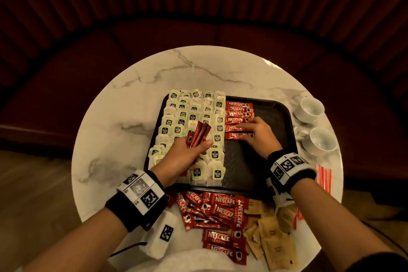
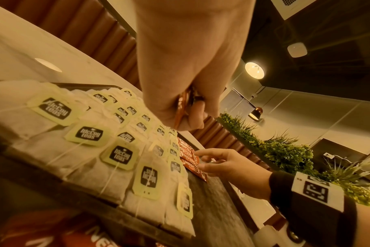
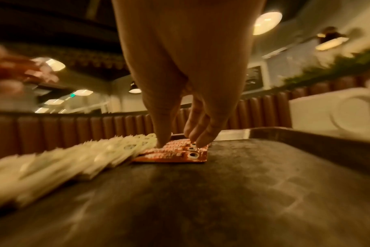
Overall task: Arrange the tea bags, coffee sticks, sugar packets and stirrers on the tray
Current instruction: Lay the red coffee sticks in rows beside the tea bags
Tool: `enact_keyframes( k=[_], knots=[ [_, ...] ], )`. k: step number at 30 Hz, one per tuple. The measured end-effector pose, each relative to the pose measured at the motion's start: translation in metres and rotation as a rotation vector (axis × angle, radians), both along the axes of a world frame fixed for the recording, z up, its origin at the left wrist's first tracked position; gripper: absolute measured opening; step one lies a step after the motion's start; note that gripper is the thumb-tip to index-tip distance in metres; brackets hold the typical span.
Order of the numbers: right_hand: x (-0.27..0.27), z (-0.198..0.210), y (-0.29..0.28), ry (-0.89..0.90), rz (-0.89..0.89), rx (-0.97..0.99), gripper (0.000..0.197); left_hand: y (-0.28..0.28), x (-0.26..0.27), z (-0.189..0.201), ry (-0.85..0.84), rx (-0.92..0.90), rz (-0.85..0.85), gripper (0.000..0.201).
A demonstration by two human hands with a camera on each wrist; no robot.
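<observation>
On the black tray [image 1: 280,112], beside rows of McCoy teas bags [image 1: 189,115], the right hand [image 1: 258,137] pressed straight fingers on the Nescafé Classic sticks [image 1: 237,117] — the left hand [image 1: 187,154] gripped three more sticks [image 1: 198,133].

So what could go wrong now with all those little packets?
The left hand holds a fan of coffee sticks right over the tea bags; one could slip and mess up the neat rows. The right hand presses on the coffee column, and a nudge might slide it crooked. The cups sit near the table's edge, close to the right arm.
</observation>
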State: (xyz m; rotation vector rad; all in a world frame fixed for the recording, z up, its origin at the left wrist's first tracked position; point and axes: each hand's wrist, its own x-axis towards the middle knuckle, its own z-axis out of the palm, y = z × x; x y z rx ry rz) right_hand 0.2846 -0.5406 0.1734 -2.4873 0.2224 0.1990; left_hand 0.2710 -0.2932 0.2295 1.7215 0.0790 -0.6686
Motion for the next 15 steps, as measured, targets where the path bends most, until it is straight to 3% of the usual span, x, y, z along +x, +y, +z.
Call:
enact_keyframes(
  k=[3,8,15],
  knots=[
    [0.008,-0.004,0.005,0.046,0.123,-0.138,0.038,-0.001,-0.001,0.002,0.0,0.001,-0.03,0.036],
    [0.011,-0.004,0.009,0.028,0.074,-0.117,0.036,0.0,-0.001,0.002,0.007,-0.004,-0.027,0.046],
    [0.01,-0.003,0.013,0.006,0.014,-0.073,0.039,0.0,-0.002,0.003,0.026,-0.017,-0.022,0.044]
  ],
)
